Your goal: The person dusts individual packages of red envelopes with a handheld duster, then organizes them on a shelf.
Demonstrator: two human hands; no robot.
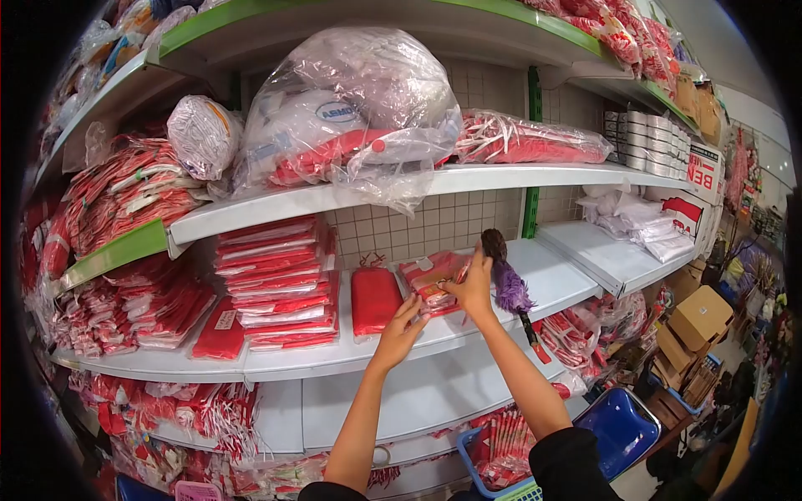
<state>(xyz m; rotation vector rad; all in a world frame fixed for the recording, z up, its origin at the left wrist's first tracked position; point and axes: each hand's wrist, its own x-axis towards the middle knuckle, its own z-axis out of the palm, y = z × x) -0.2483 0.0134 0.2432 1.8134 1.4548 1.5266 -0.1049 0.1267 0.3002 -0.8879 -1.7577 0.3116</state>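
Behind the shelf (561, 269)'s front edge, the left hand (399, 336), loosely spread, and right hand (471, 292), grip unclear, are seemingly steadying a packet (426, 280).

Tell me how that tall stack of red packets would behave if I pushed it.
The tall stack would probably slide apart, since its packets have shiny plastic wrapping. It could lean or spill, as it is piled high with uneven edges. Single packets are likely floppy, judging by how thin they look.
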